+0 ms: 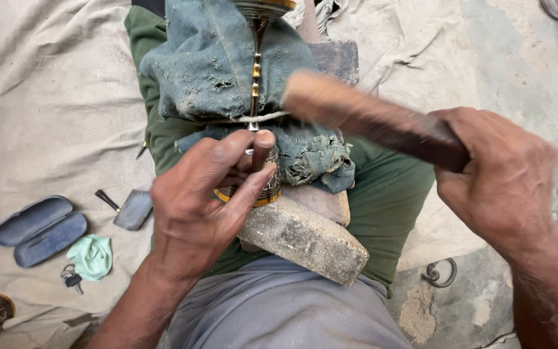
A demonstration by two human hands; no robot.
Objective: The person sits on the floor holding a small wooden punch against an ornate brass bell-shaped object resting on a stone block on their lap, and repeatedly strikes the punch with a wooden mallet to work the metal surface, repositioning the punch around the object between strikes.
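Cloth sheet [46, 97]: we see it spread pale and creased over the floor, lying under and all around the stone block
Denim rag [214, 64]: blue and frayed, draped just beyond the stone block, with a slim metal rod running down its middle
Stone block [305, 239]: it rests across our lap, tilted, and carries the engraved brass piece
Right hand [498, 181]: to the right of the stone block, raised; its fingers are wrapped tight around the dark end of the wooden mallet [369, 116], which is blurred above the rag
Left hand [201, 200]: at the near left edge of the stone block; its fingers pinch a short dark punch and steady the engraved brass piece [269, 190]
Spectacle case [37, 229]: open and blue, well left of the stone block
Keys [71, 279]: beside a green cloth, left of the stone block
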